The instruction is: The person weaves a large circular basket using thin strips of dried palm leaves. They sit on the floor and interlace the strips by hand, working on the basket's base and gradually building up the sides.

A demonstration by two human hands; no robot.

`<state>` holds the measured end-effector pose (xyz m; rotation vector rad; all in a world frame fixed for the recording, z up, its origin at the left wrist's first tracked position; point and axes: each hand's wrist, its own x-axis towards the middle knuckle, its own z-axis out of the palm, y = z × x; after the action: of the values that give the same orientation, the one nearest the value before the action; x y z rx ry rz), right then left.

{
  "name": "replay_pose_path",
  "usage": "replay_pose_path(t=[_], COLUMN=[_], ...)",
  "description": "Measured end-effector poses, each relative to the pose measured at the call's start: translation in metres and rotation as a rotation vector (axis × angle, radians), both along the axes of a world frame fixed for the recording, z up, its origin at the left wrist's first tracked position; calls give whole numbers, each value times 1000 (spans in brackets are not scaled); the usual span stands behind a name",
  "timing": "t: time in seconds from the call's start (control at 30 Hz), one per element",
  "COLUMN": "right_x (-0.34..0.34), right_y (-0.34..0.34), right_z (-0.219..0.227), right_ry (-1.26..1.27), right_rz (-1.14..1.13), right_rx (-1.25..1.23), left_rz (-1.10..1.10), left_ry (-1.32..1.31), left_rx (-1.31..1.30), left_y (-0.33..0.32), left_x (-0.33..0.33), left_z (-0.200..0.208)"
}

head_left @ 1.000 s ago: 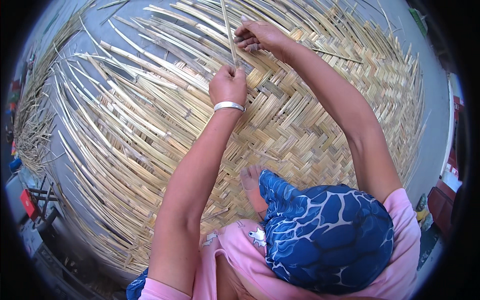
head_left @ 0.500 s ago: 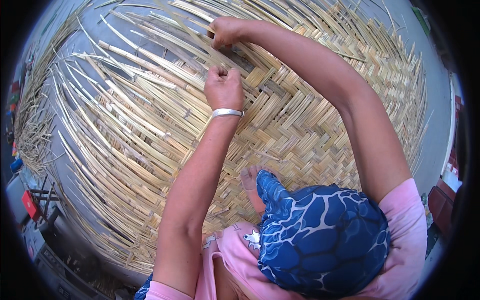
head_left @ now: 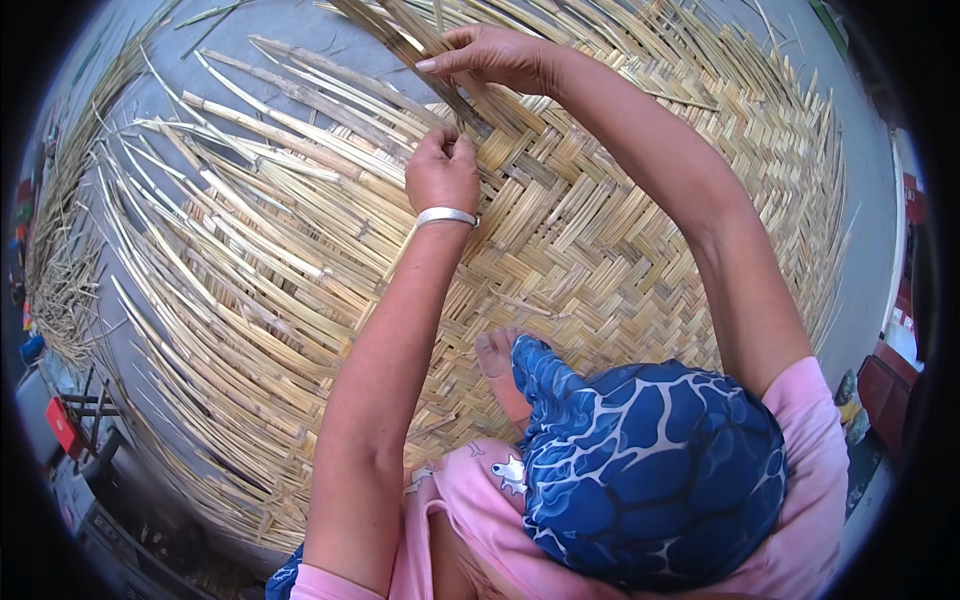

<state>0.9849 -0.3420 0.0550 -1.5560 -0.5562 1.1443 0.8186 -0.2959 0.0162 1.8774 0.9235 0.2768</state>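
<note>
Clutter (head_left: 33,348), blurred by the curve of the rim, lines the far left of the frame, and beside it a long heap of dry stalks (head_left: 62,290) runs down over the grey floor (head_left: 165,75). At lower left stand a red object (head_left: 66,428) and some dark equipment (head_left: 120,550), too shadowed to make out. Pale loose strips (head_left: 250,270) fan across the left half, their tips splayed out over the floor. They run into a woven mat (head_left: 600,250), which lies flat on the floor from the centre to the right, its slats crossing in a zigzag. At upper centre the left hand (head_left: 442,175), a silver bracelet (head_left: 446,216) at its wrist, is closed with the thumb against the curled fingers, at the border of weave and loose strips; whether it pinches a strip cannot be told. Just above and to the right, the right hand (head_left: 490,60) grips a few raised strips (head_left: 395,35) slanting toward the top edge. Below centre a bare foot (head_left: 495,360) rests on the mat, next to a knee in blue patterned cloth (head_left: 655,470). Bare floor borders the mat at right, and beyond it sits a dark red object (head_left: 885,385).
</note>
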Motion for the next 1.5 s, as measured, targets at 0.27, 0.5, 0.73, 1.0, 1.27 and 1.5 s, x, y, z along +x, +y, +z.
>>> replay_pose_path(t=[0.27, 0.5, 0.73, 1.0, 1.27, 1.5], right_x=[1, -20, 11, 50, 66, 69], right_y=[-61, -81, -105, -115, -50, -20], right_z=[-41, -50, -32, -35, -22, -35], right_ry=[-428, -705, 80, 391, -251, -977], right_rz=[-382, -426, -664, -685, -192, 208], right_rx=[-128, -336, 71, 227, -75, -395], left_rz=[-139, 129, -256, -340, -118, -23], left_ry=[76, -99, -261, 265, 116, -1], left_rx=[145, -451, 201, 82, 16, -86], left_y=[6, -2, -19, -21, -22, -22], left_x=[-1, -7, 37, 98, 95, 92], left_z=[-13, 3, 6, 15, 11, 6])
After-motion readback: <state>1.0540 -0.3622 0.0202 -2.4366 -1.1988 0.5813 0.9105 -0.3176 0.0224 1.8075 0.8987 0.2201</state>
